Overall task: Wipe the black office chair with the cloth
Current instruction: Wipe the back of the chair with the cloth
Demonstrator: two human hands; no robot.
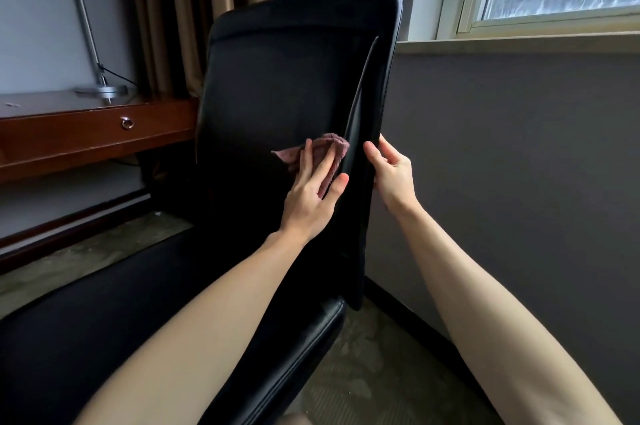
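Note:
The black office chair [277, 78] fills the middle of the view, its backrest upright and its seat stretching toward the lower left. A small pinkish-brown cloth [329, 144] lies flat against the front of the backrest near its right edge. My left hand [311, 192] presses on the cloth with fingers spread over it. My right hand [391, 171] grips the right edge of the backrest, thumb on the front side and fingers behind it.
A wooden desk [86, 133] with a ring-pull drawer stands to the left, with a metal lamp base [102, 90] on it. Brown curtains hang behind the chair. A grey wall and a window sill [519, 43] are close on the right. Carpet covers the floor.

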